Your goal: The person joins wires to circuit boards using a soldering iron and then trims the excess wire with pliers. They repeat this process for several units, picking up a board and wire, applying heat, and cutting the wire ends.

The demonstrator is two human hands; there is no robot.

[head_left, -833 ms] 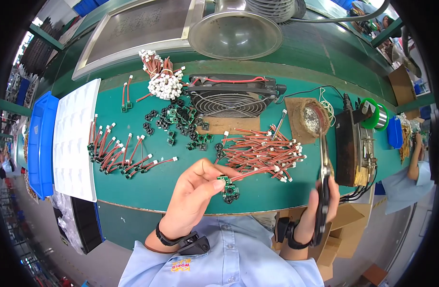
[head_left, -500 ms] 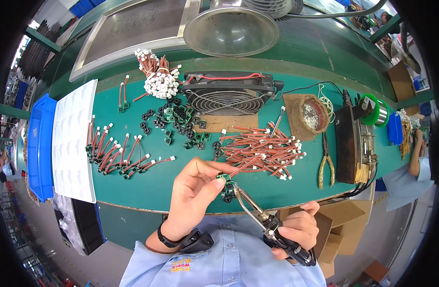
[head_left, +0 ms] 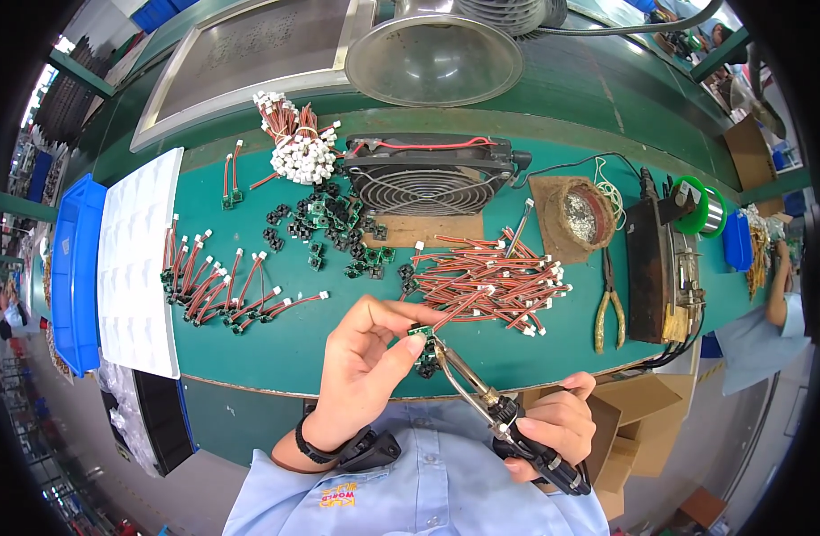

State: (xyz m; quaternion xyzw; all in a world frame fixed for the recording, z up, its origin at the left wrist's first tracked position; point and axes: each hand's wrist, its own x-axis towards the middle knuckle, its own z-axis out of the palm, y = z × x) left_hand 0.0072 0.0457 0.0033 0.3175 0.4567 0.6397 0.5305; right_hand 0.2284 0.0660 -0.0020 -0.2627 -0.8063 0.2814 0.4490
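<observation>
My left hand (head_left: 365, 357) pinches a small green circuit board (head_left: 420, 331) with a red wire lead running from it toward the wire pile. My right hand (head_left: 553, 427) grips the black handle of a soldering iron (head_left: 481, 393). The iron's tip touches the small board right at my left fingertips. Both hands are over the near edge of the green mat (head_left: 338, 322). A loose pile of red wire leads with white plugs (head_left: 490, 281) lies just beyond my hands.
Finished wired boards (head_left: 218, 286) lie left on the mat, small green boards (head_left: 329, 219) and a bundle of plugs (head_left: 302, 156) further back. A black fan (head_left: 428, 174), brass tip cleaner (head_left: 584, 205), pliers (head_left: 611, 308), solder station (head_left: 656, 268) and solder spool (head_left: 700, 207) stand right. A white tray (head_left: 137, 268) and a blue bin (head_left: 75, 277) sit left.
My right hand has come from the pliers' spot on the right with the soldering iron in it and brought its tip to the board. My left hand has stayed put, holding the board.
</observation>
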